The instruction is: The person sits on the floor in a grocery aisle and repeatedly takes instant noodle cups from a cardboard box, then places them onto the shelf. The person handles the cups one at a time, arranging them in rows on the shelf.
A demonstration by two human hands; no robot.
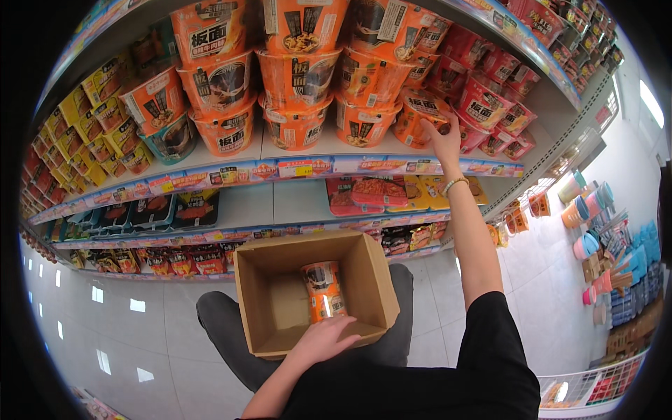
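Note:
On the upper shelf my right hand (445,137) grips a tilted orange instant noodle tub (418,116), thumb in front and fingers at its right side. A cardboard box (270,302) sits open between my knees, leaning on or close to my lap. Inside lie orange noodle tubs (322,283), seemingly two end to end, their near end partly covered by my left hand (325,338). That hand reaches over the box's near wall with its fingers apart; whether it touches the tubs, I cannot tell.
Stacked orange tubs (297,79) stand left of my right hand, with pink tubs (480,105) to its right. Yellow packs (97,131) fill the shelf's left side. Below is a lower shelf (299,198) with flat packs. Cups and a wire basket (588,391) stand at right.

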